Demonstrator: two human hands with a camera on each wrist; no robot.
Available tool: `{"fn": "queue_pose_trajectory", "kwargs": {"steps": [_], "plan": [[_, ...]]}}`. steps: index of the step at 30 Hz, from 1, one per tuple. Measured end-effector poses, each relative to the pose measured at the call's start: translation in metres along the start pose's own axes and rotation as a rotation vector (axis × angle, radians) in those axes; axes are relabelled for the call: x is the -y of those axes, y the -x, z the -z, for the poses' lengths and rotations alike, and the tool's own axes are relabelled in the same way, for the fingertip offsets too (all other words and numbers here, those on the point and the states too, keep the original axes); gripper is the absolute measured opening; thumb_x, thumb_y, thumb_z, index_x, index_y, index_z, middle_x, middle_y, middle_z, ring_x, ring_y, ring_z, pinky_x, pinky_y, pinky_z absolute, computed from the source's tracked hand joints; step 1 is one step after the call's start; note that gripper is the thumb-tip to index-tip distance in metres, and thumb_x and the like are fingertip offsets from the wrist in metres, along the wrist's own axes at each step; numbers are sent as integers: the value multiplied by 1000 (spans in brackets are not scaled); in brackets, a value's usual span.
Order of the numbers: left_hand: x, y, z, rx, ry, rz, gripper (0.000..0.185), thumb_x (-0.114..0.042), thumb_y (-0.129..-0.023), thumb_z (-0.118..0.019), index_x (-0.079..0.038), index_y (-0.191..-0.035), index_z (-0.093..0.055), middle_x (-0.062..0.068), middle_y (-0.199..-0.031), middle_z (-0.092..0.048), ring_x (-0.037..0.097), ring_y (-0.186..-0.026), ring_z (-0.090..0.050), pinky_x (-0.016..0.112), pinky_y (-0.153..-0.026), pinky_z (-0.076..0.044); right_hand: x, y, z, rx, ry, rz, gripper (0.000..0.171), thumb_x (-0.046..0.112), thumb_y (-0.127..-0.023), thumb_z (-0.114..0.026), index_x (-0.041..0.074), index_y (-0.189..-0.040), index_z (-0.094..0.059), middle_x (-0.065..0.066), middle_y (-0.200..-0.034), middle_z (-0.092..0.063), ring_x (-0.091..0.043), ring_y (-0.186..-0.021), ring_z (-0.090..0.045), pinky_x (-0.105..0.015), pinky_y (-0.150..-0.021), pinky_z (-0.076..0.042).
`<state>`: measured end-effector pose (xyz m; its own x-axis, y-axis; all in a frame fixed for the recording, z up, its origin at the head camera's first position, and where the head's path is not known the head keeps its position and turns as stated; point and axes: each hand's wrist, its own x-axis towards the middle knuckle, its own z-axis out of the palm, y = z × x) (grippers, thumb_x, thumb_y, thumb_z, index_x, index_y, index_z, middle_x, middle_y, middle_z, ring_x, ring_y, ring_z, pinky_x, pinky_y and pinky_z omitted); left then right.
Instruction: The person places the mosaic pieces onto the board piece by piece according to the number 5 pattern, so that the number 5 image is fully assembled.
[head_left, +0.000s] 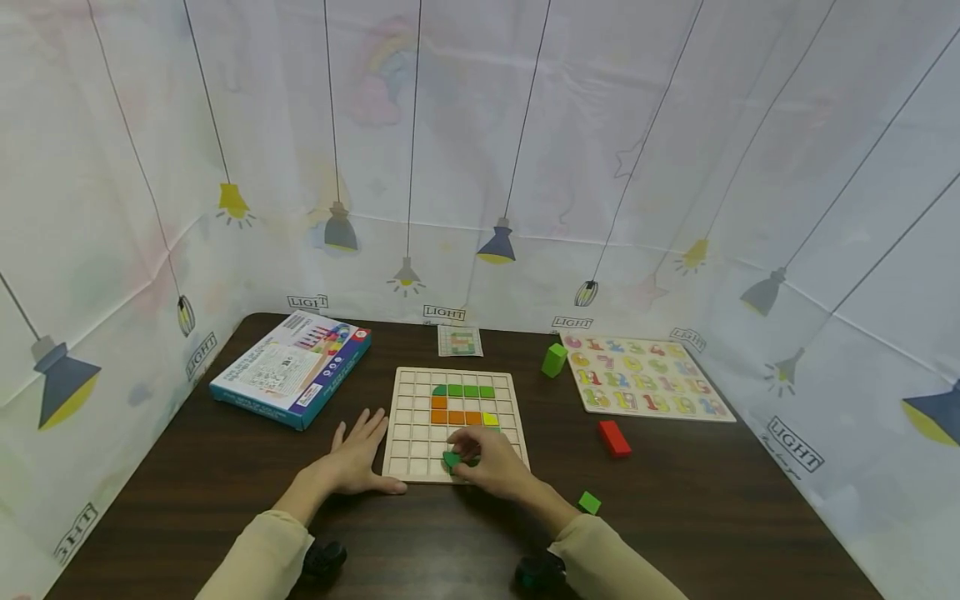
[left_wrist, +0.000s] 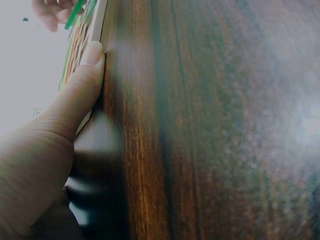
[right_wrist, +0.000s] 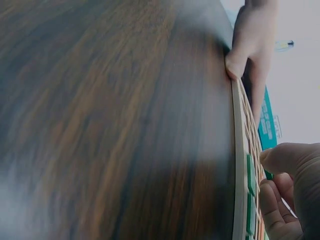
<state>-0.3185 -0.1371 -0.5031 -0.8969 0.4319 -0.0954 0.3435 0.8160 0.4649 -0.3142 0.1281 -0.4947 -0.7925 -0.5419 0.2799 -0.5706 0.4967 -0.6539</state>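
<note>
A square wooden grid board (head_left: 408,425) lies on the dark table. Its cells hold a row of green tiles (head_left: 471,391), several orange tiles (head_left: 455,417) and a yellow tile (head_left: 490,419). My right hand (head_left: 491,462) pinches a green tile (head_left: 451,459) between thumb and fingers over the board's front rows, partly covering them. Green tiles (right_wrist: 250,175) sit along the near edge in the right wrist view. My left hand (head_left: 352,460) rests at the board's left front corner, fingers spread along its left side. Its thumb (left_wrist: 92,55) touches the front edge.
A blue-and-white box (head_left: 292,367) lies at the back left, with a small pattern card (head_left: 460,341) behind the board. To the right are a number puzzle board (head_left: 645,375), a tall green block (head_left: 554,360), a red block (head_left: 614,438) and a green cube (head_left: 588,502).
</note>
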Motion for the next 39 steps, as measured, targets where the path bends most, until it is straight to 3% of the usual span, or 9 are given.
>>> {"fn": "queue_pose_trajectory", "kwargs": {"steps": [8, 29, 39], "plan": [[-2, 0, 1, 1, 7, -2, 116, -66, -70, -70, 2, -149, -19, 19, -155, -11, 39, -141, -3, 64, -106, -1, 6, -4, -8, 10, -5, 21, 30, -1, -79, -70, -2, -108, -62, -6, -92, -63, -16, -79, -62, -25, -72, -52], [-1, -2, -1, 14, 7, 8, 118, -68, -69, -69, 1, -150, -17, 18, -156, -10, 38, -142, -2, 64, -106, 0, 3, -6, -13, -3, 149, 62, 31, 6, -77, -75, 5, -106, -66, 0, -90, -66, -15, -85, -60, -30, -75, -51], [1, -1, 1, 16, 9, 15, 118, -68, -69, -69, 1, -150, -17, 18, -156, -9, 38, -142, -1, 63, -106, 1, 4, -5, -8, -4, 128, 50, 31, 8, -79, -72, 4, -109, -64, -1, -94, -66, -15, -87, -59, -30, -76, -51]]}}
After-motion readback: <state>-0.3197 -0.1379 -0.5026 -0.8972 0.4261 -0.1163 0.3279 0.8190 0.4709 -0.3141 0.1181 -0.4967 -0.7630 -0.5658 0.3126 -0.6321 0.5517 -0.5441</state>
